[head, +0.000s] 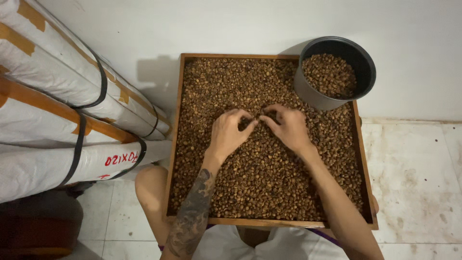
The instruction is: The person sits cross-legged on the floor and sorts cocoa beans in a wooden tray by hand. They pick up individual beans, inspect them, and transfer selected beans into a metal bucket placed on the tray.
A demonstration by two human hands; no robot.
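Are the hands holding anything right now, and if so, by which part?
It cannot be told. The left hand and right hand rest on the brown beans in the wooden tray, fingertips curled together; any pinched bean is hidden.

The square wooden tray [174, 144] has a warm reddish-brown rim and holds a mottled layer of tan and dark-brown beans [269, 178]. The round plastic pot [308, 91] is matte black, filled with the same brown beans. The rolled woven sacks [53, 120] are white, striped with orange tape and black straps. The floor tiles [414, 168] are off-white with brownish stains. The left forearm bears a dark grey-black tattoo [192, 216].
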